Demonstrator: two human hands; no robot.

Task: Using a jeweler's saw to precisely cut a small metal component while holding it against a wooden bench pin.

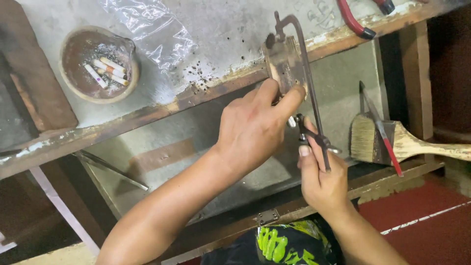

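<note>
Worn workbench (147, 110) with a wooden peg (282, 64) jutting from its front edge — left hand (252, 130) curled, thumb and forefinger pressing against the peg; what they pinch cannot be told. Right hand (321, 179) closed on the handle of a jeweller's saw (306, 73), frame upright beside the peg. Ashtray (99, 64) upper left; brush (392, 142) right

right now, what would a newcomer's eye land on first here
The two hands at centre: the left hand presses on a small wooden peg at the bench edge, while the right hand grips a thin metal saw frame. Next, the round ashtray at upper left and the wide paintbrush at right.
</note>
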